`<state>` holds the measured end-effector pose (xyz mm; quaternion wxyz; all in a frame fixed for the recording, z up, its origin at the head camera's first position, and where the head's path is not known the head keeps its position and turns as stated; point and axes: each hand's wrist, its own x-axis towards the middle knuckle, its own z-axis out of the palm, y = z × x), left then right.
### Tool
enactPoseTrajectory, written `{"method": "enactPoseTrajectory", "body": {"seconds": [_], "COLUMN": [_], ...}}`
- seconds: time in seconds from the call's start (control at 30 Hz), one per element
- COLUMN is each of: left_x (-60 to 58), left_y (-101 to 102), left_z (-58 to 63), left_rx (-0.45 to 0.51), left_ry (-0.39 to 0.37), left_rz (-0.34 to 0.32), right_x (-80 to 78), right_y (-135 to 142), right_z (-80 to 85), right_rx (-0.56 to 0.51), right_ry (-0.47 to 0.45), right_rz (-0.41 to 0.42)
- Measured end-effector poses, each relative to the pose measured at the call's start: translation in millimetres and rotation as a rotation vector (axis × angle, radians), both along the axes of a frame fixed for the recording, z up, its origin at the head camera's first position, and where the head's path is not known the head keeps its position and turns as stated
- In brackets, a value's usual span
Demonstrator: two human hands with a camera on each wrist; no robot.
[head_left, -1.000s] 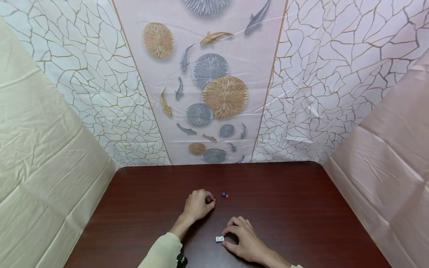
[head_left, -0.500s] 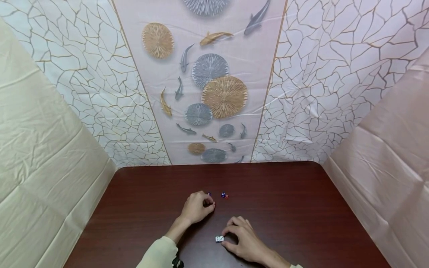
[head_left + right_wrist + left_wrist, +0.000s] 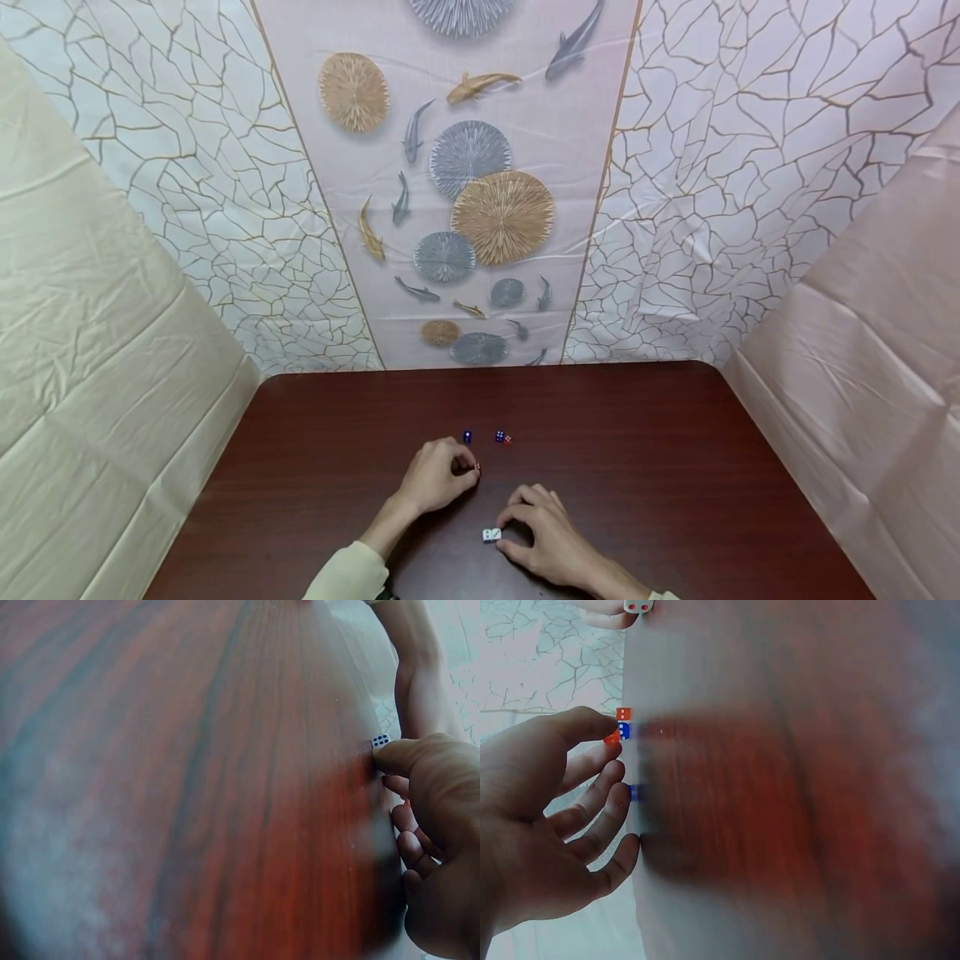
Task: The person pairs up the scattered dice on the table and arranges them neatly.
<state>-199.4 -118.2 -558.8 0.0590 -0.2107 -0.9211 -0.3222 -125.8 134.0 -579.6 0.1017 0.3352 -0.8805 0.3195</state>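
In the head view my left hand (image 3: 437, 477) pinches a red die (image 3: 477, 467) between thumb and index finger, low over the table. The left wrist view shows this red die (image 3: 611, 738) at the thumb tip, partly covered. My right hand (image 3: 551, 533) rests nearer the front, thumb and index finger holding the right one of two white dice (image 3: 491, 535) that sit side by side. One white die (image 3: 381, 741) with dark pips shows by the thumb in the right wrist view. Just beyond the left hand lies a single blue die (image 3: 467, 436).
Farther back on the dark red-brown table (image 3: 615, 442), another blue die (image 3: 499, 436) sits against a red die (image 3: 508, 440). Patterned cloth (image 3: 480, 250) hangs behind the table, and plain cloth panels (image 3: 97, 375) stand along both sides.
My left hand has moved toward me and slightly left with the red die, uncovering the single blue die behind it. The right hand and white dice stay put.
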Motion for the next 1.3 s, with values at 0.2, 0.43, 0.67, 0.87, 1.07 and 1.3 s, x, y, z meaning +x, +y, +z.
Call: {"method": "enactPoseTrajectory", "body": {"seconds": [0.2,0.43,0.67,0.87,1.07,1.3], "left_x": [9.6,22.7,33.8,40.7,43.5,44.8], "left_y": [-1,-2,-2,0,2,3], "left_z": [1.4,1.9,5.4,8.3,9.7,10.1], "left_rx": [-0.004,-0.017,-0.037,-0.078,-0.105,-0.13], "left_ry": [0.004,0.022,0.019,0.016,0.003,0.013], "left_rz": [-0.053,-0.107,-0.139,-0.17,-0.168,-0.159], "right_x": [0.0,0.6,0.9,1.0,0.9,1.1], "right_y": [1,0,0,0,0,0], "right_z": [0.2,2.0,2.5,1.8,1.7,3.2], "right_rx": [0.005,-0.009,-0.015,-0.018,-0.021,-0.018], "right_ry": [-0.015,-0.002,0.026,0.004,0.011,0.01], "right_rz": [-0.004,0.002,0.011,0.009,0.015,0.019]}}
